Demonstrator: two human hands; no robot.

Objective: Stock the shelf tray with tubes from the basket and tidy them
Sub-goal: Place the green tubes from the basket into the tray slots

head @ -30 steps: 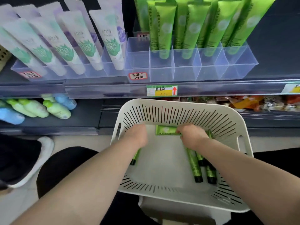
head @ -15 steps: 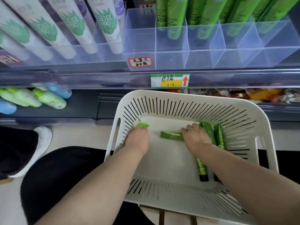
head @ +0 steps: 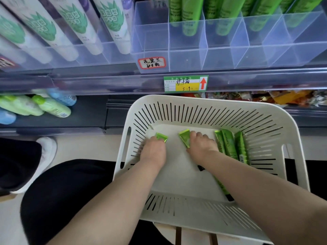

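Three green tubes (head: 228, 144) were laid side by side in the white basket (head: 212, 101), at right; one each was gripped by left hand (head: 154, 151) and right hand (head: 201, 147). Clear shelf tray (head: 185, 57) was part-stocked.

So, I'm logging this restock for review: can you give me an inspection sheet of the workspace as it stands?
Surface: white slotted basket, floor partly bare.
Job's things: several loose green tubes lie along the basket's right side; clear shelf tray above holds stocked green tubes, its leftmost compartment shows none.
Clutter: nothing seen.
Hands: left hand grips left-hand tube; right hand grips right-hand tube, both inside the basket.
Cables: nothing seen.
Surroundings: white aloe-print tubes upper left, bottles on lower shelf, price tag on shelf edge.
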